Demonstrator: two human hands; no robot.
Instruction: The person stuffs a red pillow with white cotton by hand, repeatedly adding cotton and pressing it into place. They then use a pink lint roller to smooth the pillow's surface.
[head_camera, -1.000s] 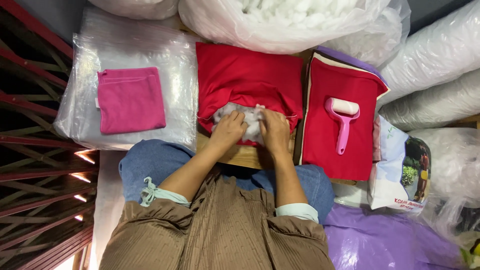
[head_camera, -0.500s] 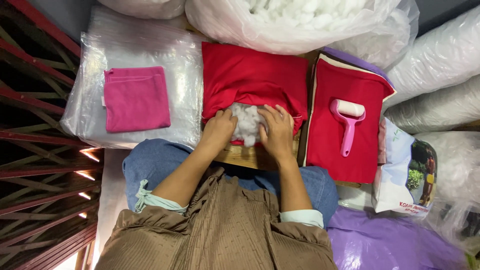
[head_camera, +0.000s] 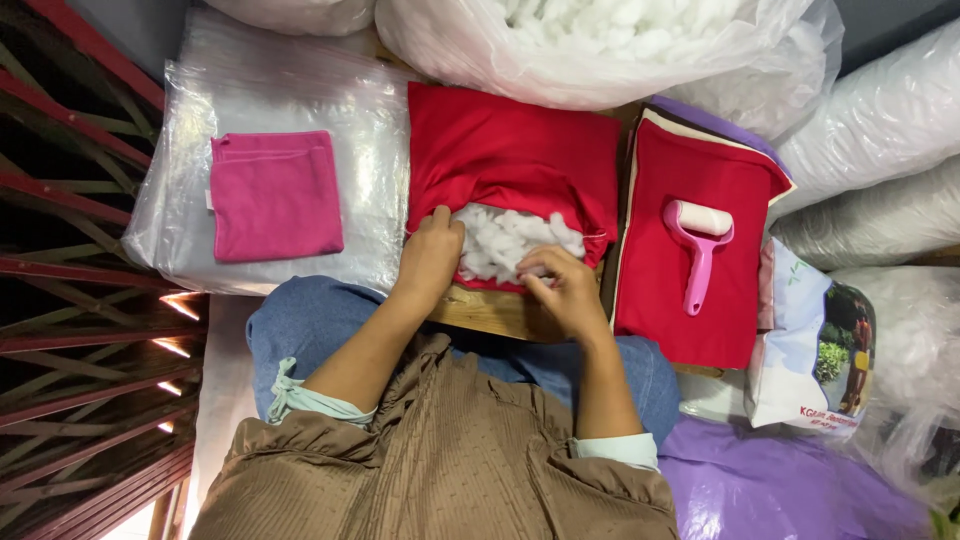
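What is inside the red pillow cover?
White fluffy stuffing shows at the open end of the red pillow cover, between the left hand and right hand. Deeper inside is hidden by cloth.

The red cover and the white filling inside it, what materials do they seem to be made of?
The red cover looks like soft matte woven or fleece fabric: it folds and wrinkles without shine. The white filling looks like synthetic fibre stuffing, fluffy and clumped, though cotton cannot be excluded. The left hand and the right hand rest at the opening.
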